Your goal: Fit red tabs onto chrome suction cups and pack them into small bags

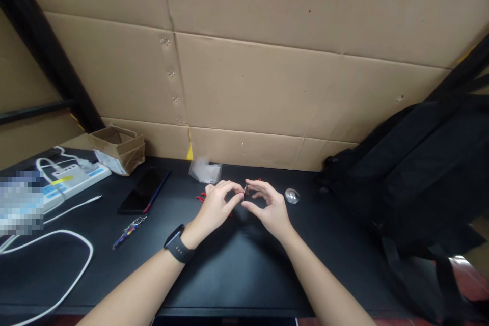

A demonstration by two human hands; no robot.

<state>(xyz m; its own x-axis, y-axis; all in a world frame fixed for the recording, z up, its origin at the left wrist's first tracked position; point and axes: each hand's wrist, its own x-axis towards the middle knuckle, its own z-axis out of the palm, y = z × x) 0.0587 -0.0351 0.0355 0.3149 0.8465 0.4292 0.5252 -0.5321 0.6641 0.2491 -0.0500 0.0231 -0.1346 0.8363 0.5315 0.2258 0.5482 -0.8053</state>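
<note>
Above the middle of the black desk, my right hand point(269, 206) pinches a small thin dark piece point(246, 192) between thumb and fingers. The piece is seen almost edge-on, so its exact kind is unclear. My left hand point(219, 204), with a black watch on the wrist, brings thumb and fingertip together at the left side of the same piece. Red string-like bits point(200, 197) lie behind my left hand and are partly hidden. Right of my right hand, a clear glass dome point(292, 195) rests on the desk. A crumpled clear plastic bag point(206, 171) lies beyond my left hand.
On the left are a dark phone point(144, 191), a keychain point(130, 232), an open cardboard box point(118, 147), a white power strip point(76, 183) and a loose white cable point(86, 265). A black backpack point(412, 173) fills the right. Cardboard panels point(260, 97) stand behind the desk.
</note>
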